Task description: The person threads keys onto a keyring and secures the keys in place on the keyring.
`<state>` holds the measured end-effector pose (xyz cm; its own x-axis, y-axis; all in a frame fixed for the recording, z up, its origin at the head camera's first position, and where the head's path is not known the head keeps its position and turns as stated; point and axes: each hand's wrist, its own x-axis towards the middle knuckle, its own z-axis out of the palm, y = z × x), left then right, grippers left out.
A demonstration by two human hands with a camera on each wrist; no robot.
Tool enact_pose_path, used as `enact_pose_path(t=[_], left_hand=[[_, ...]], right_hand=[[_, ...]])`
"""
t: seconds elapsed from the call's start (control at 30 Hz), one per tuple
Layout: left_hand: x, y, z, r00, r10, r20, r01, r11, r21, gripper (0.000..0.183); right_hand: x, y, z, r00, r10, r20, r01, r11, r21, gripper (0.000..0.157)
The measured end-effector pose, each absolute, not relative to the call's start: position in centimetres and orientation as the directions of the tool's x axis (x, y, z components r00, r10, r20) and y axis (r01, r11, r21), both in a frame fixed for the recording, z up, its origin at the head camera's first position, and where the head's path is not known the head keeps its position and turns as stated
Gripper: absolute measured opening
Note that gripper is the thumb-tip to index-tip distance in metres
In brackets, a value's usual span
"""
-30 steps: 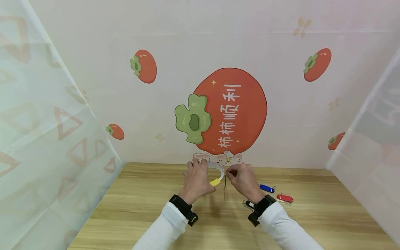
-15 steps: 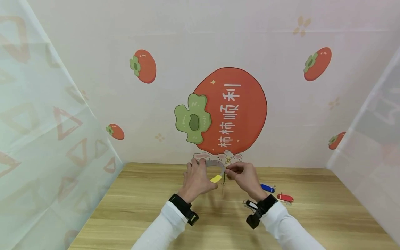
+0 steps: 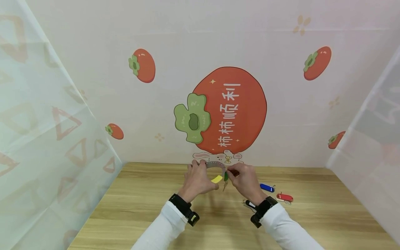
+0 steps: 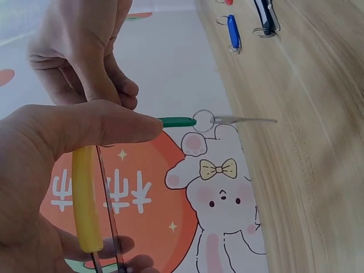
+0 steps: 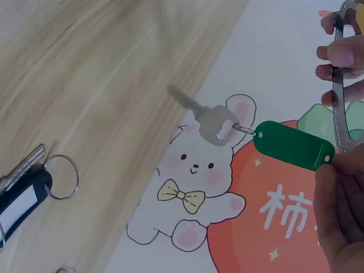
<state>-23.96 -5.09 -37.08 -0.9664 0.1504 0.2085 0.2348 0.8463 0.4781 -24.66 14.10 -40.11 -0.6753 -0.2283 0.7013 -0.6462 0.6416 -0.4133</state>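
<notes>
My left hand (image 3: 198,178) grips a curved metal ring with holes along its band (image 5: 339,102) and a yellow sleeve (image 4: 85,199) on one side. Close to the ring's right side, my right hand (image 3: 245,178) pinches one end of a green key tag (image 5: 293,145) between thumb and fingers. From the tag's other end a silver key (image 5: 215,124) dangles on a small split ring, above the table. In the head view the tag appears right beside the ring's band; whether they touch or are joined I cannot tell.
Right of my right hand lie a blue key tag (image 3: 267,188) and a red key tag (image 3: 284,197) with keys. A black key tag (image 5: 25,202) with its key lies near the right wrist. The printed backdrop (image 3: 281,104) rises behind the wooden table (image 3: 140,208).
The green tag has turned from edge-on to show more of its face, and its key has swung and risen slightly. The left hand and ring have stayed nearly in place.
</notes>
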Motion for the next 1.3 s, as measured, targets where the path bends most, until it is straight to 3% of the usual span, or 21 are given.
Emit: enact_pose_path(t=[0.27,0.4,0.67,1.1,1.3], left_hand=[[-23.9,-5.2,-37.0,-0.968,0.134,0.214,0.224,0.843,0.489,0.086],[-23.8,-5.1,-37.0,-0.966,0.131,0.222,0.226,0.844,0.486,0.088],[-23.5,-4.8,-37.0,-0.96,0.146,0.239,0.247,0.845,0.474,0.089],[-23.7,-5.2,-37.3,-0.921,0.208,0.331,0.335,0.855,0.397,0.088],[-23.6,-5.1,-37.2,-0.93,0.171,0.326,0.302,0.861,0.409,0.087]], right_hand=[[-24.3,14.3,-39.9,-0.861,-0.113,0.497,-0.48,0.504,-0.718,0.007],[-24.3,14.2,-39.7,-0.894,-0.039,0.447,-0.411,0.469,-0.782,0.007],[-24.3,13.9,-39.6,-0.833,0.007,0.554,-0.467,0.529,-0.708,0.005],[-24.4,14.3,-39.0,-0.738,-0.192,0.647,-0.597,0.632,-0.494,0.005],[-24.4,14.1,-39.2,-0.791,-0.1,0.604,-0.536,0.589,-0.604,0.003]])
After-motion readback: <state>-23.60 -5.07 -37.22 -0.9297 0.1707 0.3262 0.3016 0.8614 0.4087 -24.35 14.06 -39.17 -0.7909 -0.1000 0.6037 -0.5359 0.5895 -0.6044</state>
